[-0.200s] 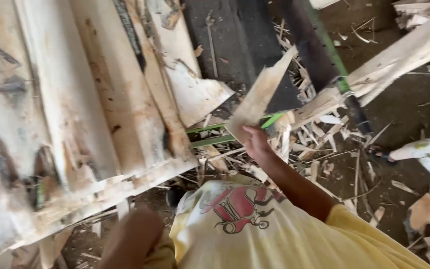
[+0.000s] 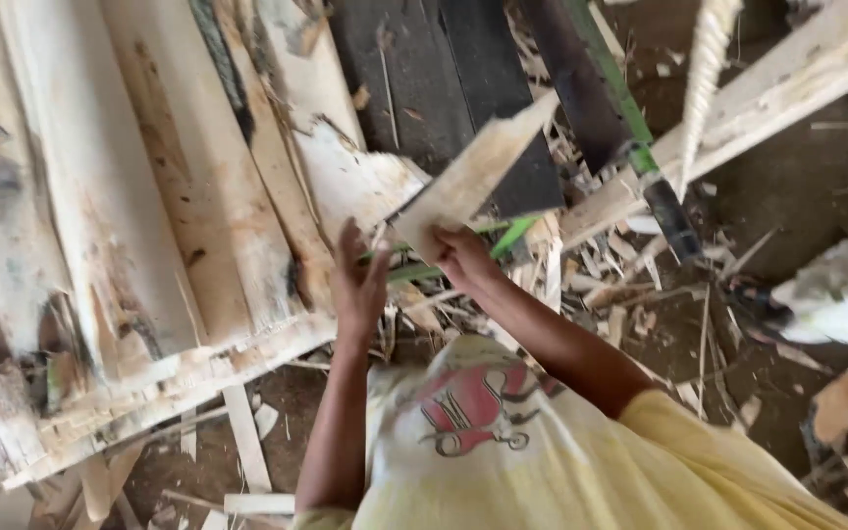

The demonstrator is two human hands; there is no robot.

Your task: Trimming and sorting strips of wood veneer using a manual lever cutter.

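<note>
The right hand was closed around the near end of a wood strip, which slanted up and far-right. The left hand was raised open, fingers spread, just left of the strip.

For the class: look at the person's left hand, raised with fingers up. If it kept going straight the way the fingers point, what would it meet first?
Probably the torn pale wood sheet just beyond the left hand, beside the wood piece in the right hand. Depth is unclear.
</note>
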